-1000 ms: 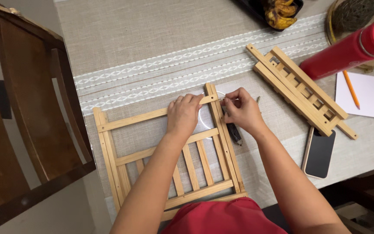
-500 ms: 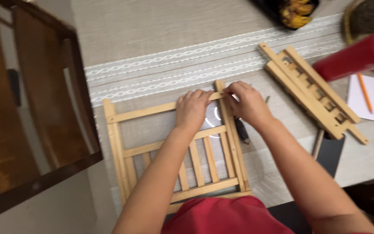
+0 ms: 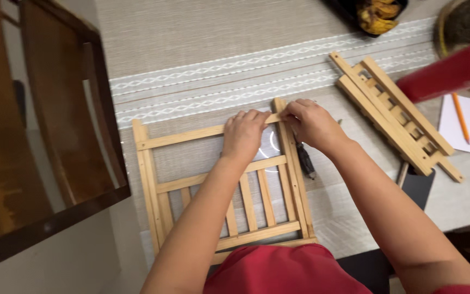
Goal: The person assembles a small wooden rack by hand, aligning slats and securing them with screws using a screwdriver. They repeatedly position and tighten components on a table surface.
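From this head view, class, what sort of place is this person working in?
Probably a home dining room: a table under a woven cloth, a dark wooden chair, a food dish, with both hands on a slatted wooden frame.

Beyond the slatted wooden frame (image 3: 218,185) the woven runner (image 3: 202,49) lies open for a hand to pass; right of the frame a second wooden rack (image 3: 393,117), red bottle (image 3: 447,73) and dark phone (image 3: 417,188) crowd the way; left, a chair (image 3: 44,136) blocks the table edge.
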